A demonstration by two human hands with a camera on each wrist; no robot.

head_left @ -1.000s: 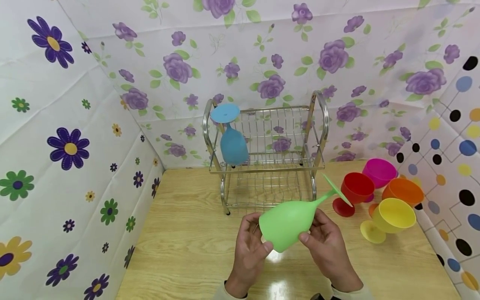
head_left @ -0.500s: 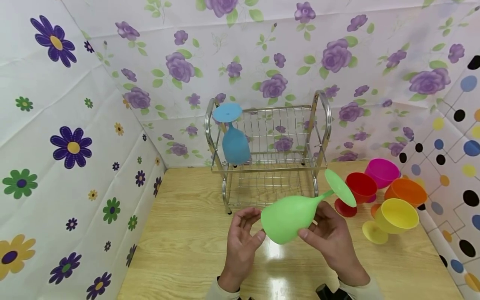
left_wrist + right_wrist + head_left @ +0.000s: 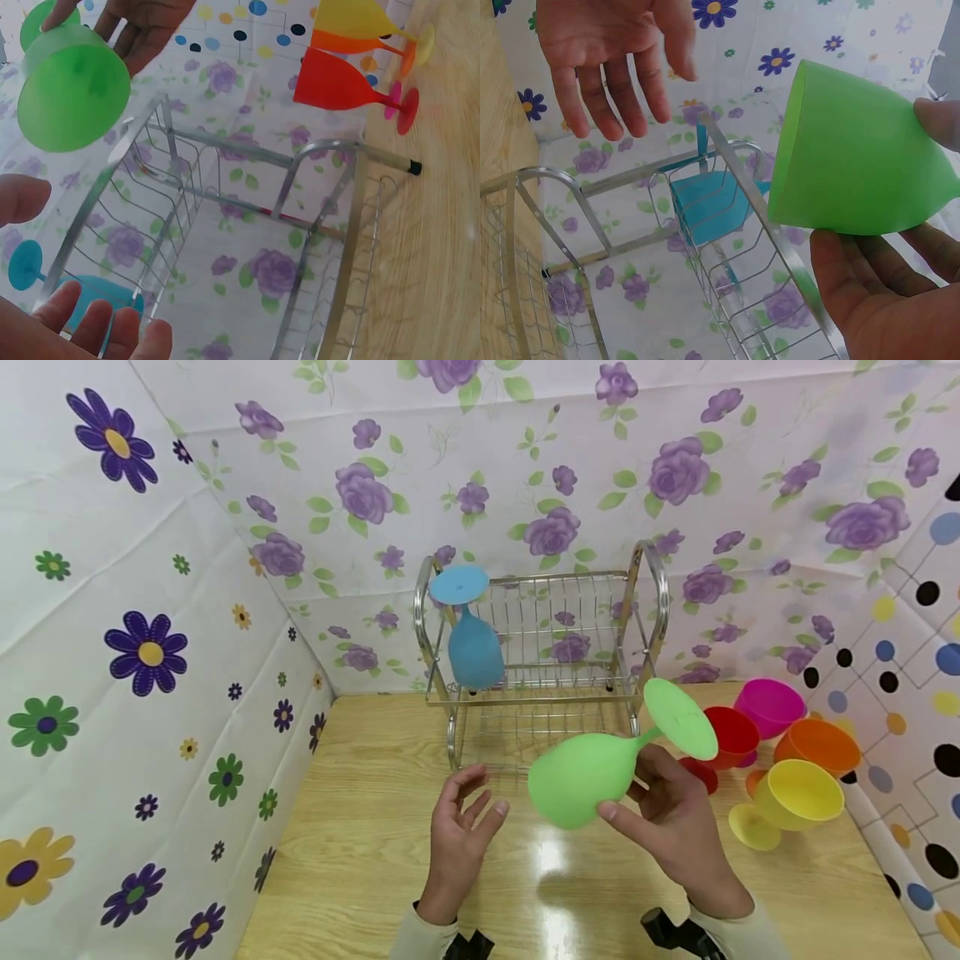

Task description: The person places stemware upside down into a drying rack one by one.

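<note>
Green goblet [image 3: 583, 779] hangs in the air over the table [image 3: 360, 827], in front of the rack and between the two hands, tilted so that its mouth faces down and leftward while its stem and foot rise to the right.

Going from the left, the left hand [image 3: 459, 842] has its fingers spread and slightly bent, apart from the green bowl and carrying none of its weight. Just beyond, a blue goblet [image 3: 477, 653] stands upside down at the left end of the upper tier, foot uppermost; the wires around its bowl probably keep it from toppling. The wire rack [image 3: 540, 700] has two tiers, set against the floral sheet [image 3: 315, 435].

The right hand [image 3: 684, 828] pinches the green bowl near the stem, thumb on the near side and fingers underneath — a grip that seems to balance the goblet alone and leaves rim and foot untouched.

Farthest right, four goblets stand upright and close together, each on its own foot: red [image 3: 731, 737], magenta [image 3: 772, 706] behind it, orange [image 3: 821, 745], then yellow [image 3: 798, 795] nearest. Their grouping at the table's side perhaps serves to leave the hands room — and the right hand easy reach.
</note>
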